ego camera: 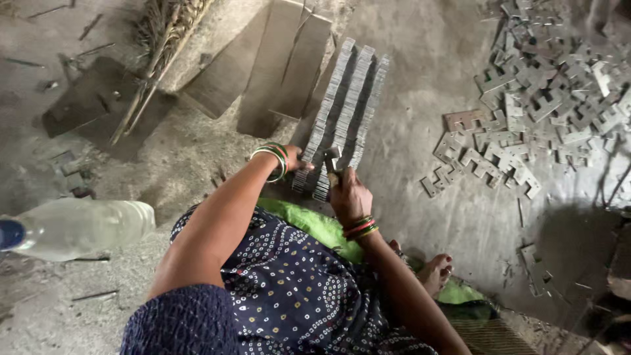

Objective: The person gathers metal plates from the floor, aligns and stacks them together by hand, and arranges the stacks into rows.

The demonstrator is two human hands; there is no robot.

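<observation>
Stack of stamped metal plates (345, 115) stands on edge on the floor, long axis running away from the knees. Left hand (296, 160) steadies its near end, fingers hidden. Right hand (348, 197), just behind, grips a small hammer (330, 161).

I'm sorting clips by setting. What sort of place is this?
Probably a small floor-level metal workshop: a long stack of stamped plates, a loose pile of the same plates, and a dusty concrete floor.
</observation>
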